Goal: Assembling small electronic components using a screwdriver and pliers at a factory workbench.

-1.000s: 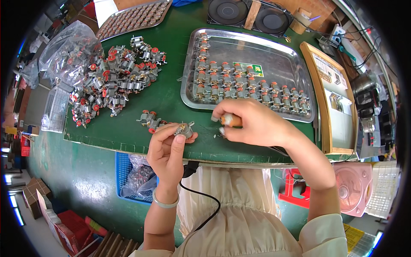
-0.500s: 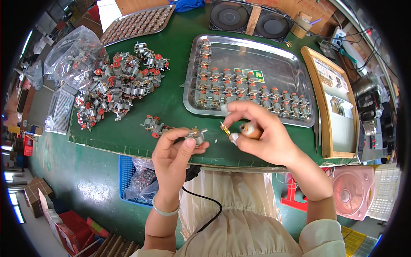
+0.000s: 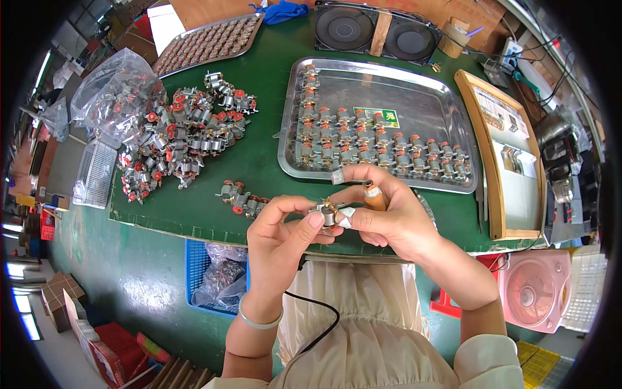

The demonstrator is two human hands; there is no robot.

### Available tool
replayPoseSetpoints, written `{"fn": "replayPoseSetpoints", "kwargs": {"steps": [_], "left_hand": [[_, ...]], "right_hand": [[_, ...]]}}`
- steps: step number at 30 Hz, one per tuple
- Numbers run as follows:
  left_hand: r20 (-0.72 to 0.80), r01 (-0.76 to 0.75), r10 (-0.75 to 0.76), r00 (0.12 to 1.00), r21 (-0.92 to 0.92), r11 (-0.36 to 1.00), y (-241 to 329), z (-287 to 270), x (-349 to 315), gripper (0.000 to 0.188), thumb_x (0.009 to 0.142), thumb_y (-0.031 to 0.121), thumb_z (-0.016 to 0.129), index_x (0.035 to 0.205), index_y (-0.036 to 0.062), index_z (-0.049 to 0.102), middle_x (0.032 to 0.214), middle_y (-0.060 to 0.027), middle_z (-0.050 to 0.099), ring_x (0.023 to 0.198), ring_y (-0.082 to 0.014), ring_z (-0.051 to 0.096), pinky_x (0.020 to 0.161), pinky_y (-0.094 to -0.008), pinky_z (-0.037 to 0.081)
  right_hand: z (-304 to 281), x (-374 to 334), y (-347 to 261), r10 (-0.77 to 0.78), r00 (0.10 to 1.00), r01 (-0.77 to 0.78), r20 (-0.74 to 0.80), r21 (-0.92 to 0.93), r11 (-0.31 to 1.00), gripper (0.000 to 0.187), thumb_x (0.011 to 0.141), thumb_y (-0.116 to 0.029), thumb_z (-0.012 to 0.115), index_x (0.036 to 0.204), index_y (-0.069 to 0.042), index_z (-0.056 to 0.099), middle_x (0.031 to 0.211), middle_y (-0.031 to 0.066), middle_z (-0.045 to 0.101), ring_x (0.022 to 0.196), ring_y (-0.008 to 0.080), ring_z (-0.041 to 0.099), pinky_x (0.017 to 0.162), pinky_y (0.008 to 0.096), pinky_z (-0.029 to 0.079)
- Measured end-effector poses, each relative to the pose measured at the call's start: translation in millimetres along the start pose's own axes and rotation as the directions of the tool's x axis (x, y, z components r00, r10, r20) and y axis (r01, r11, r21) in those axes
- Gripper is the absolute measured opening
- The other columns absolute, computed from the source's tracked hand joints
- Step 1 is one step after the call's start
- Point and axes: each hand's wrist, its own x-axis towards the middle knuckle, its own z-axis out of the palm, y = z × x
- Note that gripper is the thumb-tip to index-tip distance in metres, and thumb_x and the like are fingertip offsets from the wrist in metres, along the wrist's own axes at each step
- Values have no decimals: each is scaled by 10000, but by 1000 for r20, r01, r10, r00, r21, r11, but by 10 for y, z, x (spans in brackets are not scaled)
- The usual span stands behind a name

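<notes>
**A small-parts assembly workshop**

A factory workbench with a green top fills the view. Just beyond the right hand sits a metal tray lined with rows of small motors. Up and to the left of the left hand lies a loose heap of motors beside a plastic bag of parts. Two black fans stand at the far edge. Below the hands, under the bench, is a blue crate.

A pale bangle circles the left wrist; cream sleeves and taped right fingertips show.
</notes>
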Motion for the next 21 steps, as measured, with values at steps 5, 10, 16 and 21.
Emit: {"fn": "replayPoseSetpoints", "kwargs": {"steps": [5, 10, 16, 21], "left_hand": [[-22, 1, -1, 1000, 17, 1000, -5, 23, 9, 153, 821, 39, 545, 943, -33, 488, 855, -125, 587, 744, -217, 622, 629, -268, 533], [-15, 16, -16, 1000, 4, 1000, -5, 39, 1, 155, 819, 37, 547, 941, -38, 490, 851, -120, 589, 758, -214, 620, 644, -269, 533], [4, 8, -8, 1000, 60, 998, -3, 64, 3, 145, 821, 25, 539, 940, -41, 487, 843, -125, 592, 766, -209, 620, 650, -268, 530], [33, -5, 3, 999, 62, 998, 11, 86, 3, 140, 824, 18, 533, 941, -39, 481, 837, -140, 602, 745, -206, 622, 630, -260, 523]], "right_hand": [[-24, 18, 59, -34, 999, 34, 5, 5, 999, 418, 748, -46, 621, 1095, -6, 390, 883, 75, 591, 491, 8, 429, 357, 143, 276], [-63, -8, 34, -28, 999, 29, 30, -40, 999, 425, 744, -33, 623, 1097, -2, 388, 878, 81, 589, 613, 37, 517, 437, 148, 372], [-57, -29, 89, -190, 981, 191, 27, -170, 967, 470, 731, -16, 623, 1130, -20, 375, 946, 100, 571, 552, -1, 430, 457, 142, 325], [-53, -29, 74, -200, 979, 203, 36, -164, 965, 479, 732, 21, 582, 1152, -37, 360, 954, 102, 561, 567, -9, 439, 489, 145, 336]]}}
